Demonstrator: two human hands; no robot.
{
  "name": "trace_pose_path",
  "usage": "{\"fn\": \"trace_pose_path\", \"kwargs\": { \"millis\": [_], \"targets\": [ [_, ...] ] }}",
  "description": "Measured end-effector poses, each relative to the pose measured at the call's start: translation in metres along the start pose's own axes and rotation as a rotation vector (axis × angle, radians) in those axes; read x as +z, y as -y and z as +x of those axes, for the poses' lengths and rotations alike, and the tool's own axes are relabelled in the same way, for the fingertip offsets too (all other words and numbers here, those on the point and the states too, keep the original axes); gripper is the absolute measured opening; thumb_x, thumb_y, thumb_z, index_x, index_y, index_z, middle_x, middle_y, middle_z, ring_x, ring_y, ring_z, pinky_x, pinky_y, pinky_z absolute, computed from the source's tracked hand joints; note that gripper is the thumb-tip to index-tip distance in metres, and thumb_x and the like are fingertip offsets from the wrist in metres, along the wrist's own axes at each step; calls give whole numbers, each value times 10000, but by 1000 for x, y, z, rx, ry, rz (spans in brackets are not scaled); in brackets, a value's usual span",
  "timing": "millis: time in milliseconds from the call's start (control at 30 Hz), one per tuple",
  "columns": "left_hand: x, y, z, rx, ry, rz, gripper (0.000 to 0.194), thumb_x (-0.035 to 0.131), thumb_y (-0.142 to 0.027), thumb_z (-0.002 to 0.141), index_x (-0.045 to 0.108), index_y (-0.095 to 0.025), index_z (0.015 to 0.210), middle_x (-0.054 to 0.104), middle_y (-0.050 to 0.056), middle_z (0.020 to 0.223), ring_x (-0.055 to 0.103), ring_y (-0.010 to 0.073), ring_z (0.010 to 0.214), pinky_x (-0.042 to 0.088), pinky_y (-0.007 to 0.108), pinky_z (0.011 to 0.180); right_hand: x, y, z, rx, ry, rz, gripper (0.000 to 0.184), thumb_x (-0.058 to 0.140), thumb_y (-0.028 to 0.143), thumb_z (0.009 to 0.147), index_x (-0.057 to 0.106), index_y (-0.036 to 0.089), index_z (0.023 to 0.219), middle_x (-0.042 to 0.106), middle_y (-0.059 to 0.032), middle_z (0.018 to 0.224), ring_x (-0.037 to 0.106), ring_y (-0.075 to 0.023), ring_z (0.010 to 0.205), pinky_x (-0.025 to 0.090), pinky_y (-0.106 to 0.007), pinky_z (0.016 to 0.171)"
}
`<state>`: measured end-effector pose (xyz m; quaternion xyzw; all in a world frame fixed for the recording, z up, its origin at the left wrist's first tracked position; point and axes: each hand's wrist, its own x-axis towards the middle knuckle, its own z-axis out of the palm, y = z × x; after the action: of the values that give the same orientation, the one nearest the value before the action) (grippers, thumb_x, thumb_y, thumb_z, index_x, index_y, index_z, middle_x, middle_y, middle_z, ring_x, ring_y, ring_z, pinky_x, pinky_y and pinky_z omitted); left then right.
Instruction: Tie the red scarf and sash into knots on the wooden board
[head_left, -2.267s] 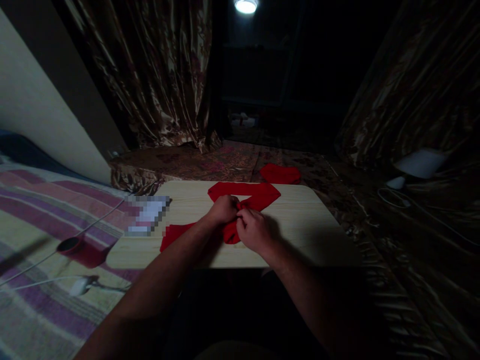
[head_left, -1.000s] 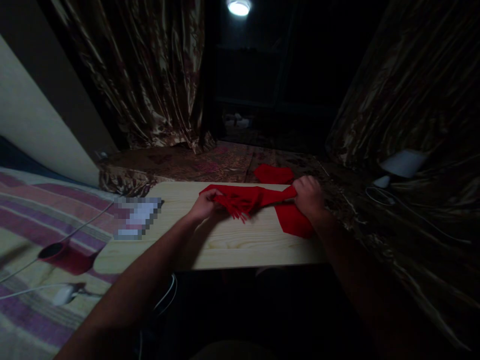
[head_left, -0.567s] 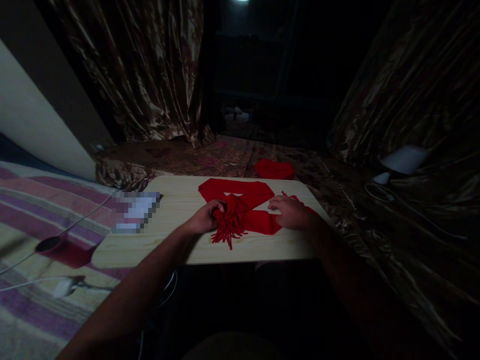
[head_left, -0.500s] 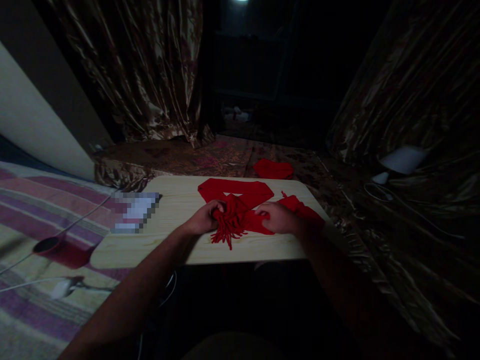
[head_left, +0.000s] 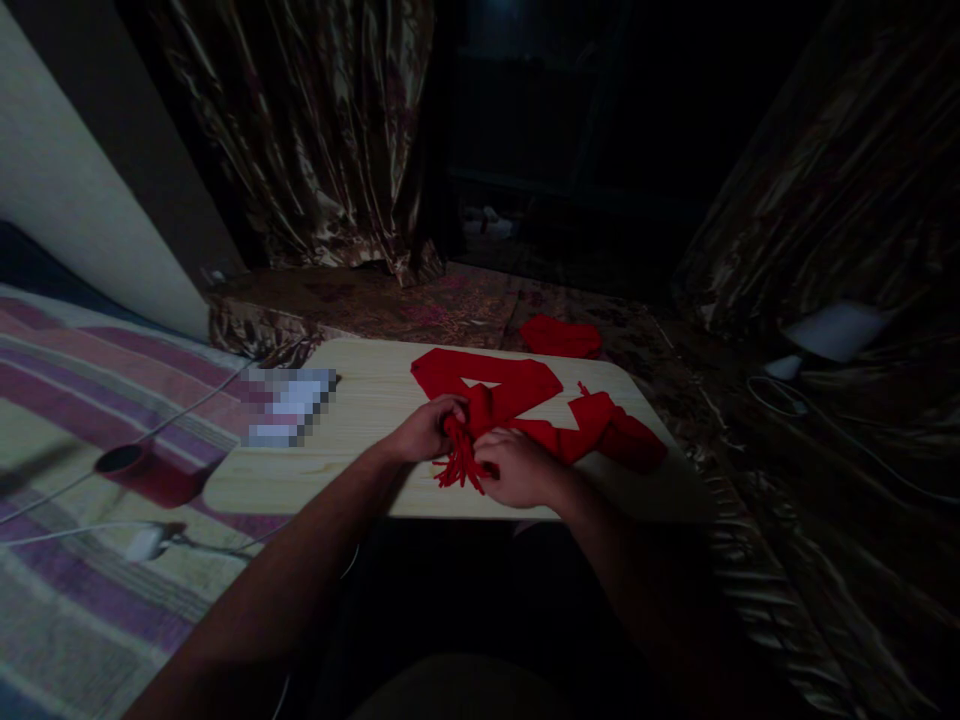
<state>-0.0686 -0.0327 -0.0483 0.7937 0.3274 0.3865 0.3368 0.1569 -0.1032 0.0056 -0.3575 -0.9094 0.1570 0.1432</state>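
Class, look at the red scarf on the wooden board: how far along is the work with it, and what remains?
Done: the far part of the red scarf already lies in flat bends on the wooden board. In hand: the left hand and right hand are gathered around its fringed end. Left: the stretch trailing to the right is loose and rumpled, and a second red piece lies untouched beyond the board.

The right hand (head_left: 517,468), out at the right edge of the wooden board (head_left: 360,400) a second ago, has come back to the middle of the frame beside the left hand (head_left: 429,432). The red scarf (head_left: 525,405) now zigzags toward the right, its fringe (head_left: 459,462) bunched between both hands.
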Motion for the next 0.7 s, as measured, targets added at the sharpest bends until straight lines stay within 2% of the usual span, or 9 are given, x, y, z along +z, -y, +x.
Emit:
{"fn": "trace_pose_path", "kwargs": {
  "millis": [67, 100, 233, 267, 333, 433, 567, 700],
  "targets": [
    [0, 1, 0, 6, -5, 11, 352, 663, -80, 582, 631, -196, 912, 637, 118, 1245, 599, 262, 1198, 437, 383, 1044, 1, 3, -8, 25, 60, 137, 106, 629, 163, 779, 707, 219, 734, 723, -11, 817, 636, -164, 785, 474, -293, 790],
    [0, 2, 0, 7, -9, 11, 353, 664, -87, 585, 630, -196, 919, 635, 120, 1248, 601, 261, 1191, 436, 383, 1042, 3, 2, -10, 91, 20, 204, 117, 621, 181, 792, 696, 218, 709, 705, 3, 747, 616, -147, 707, 459, -266, 709],
    [2, 4, -2, -34, -29, -53, 367, 658, -100, 590, 612, -196, 942, 627, 121, 1260, 602, 250, 1175, 439, 372, 1027, 11, -8, 1, 584, -357, 557, 76, 617, 209, 806, 678, 214, 761, 666, 18, 637, 593, -133, 598, 397, -218, 540],
    [3, 4, -2, -57, -36, -91, 367, 660, -105, 596, 602, -194, 947, 624, 123, 1270, 605, 243, 1165, 448, 363, 1012, 12, -10, 7, 696, -385, 668, 57, 625, 208, 802, 681, 209, 790, 659, 16, 621, 592, -131, 578, 380, -209, 505],
    [5, 4, -2, -106, -51, -180, 352, 687, -139, 622, 579, -190, 953, 622, 128, 1284, 620, 223, 1122, 469, 341, 970, 12, -12, 18, 832, -350, 865, 44, 646, 206, 798, 678, 190, 823, 643, 8, 598, 571, -118, 523, 329, -193, 437],
    [6, 1, -2, -167, -64, -287, 345, 743, -219, 661, 557, -187, 949, 630, 131, 1285, 632, 198, 1072, 487, 315, 924, 12, -8, 28, 871, -322, 1073, 91, 676, 234, 809, 646, 174, 871, 652, -5, 650, 547, -90, 472, 256, -179, 378],
    [6, 0, -2, -188, -63, -323, 340, 760, -229, 663, 557, -188, 932, 645, 121, 1258, 631, 196, 1070, 496, 311, 913, 12, -3, 32, 901, -331, 1271, 184, 694, 277, 818, 567, 198, 926, 599, 36, 634, 519, -78, 416, 208, -169, 353],
    [5, 3, -3, -176, -57, -318, 338, 754, -195, 655, 580, -184, 945, 640, 118, 1266, 637, 198, 1047, 503, 317, 901, 16, -3, 31, 842, -299, 1445, 167, 648, 256, 826, 496, 215, 880, 580, 46, 607, 489, -75, 399, 190, -165, 350]
  ]
}}
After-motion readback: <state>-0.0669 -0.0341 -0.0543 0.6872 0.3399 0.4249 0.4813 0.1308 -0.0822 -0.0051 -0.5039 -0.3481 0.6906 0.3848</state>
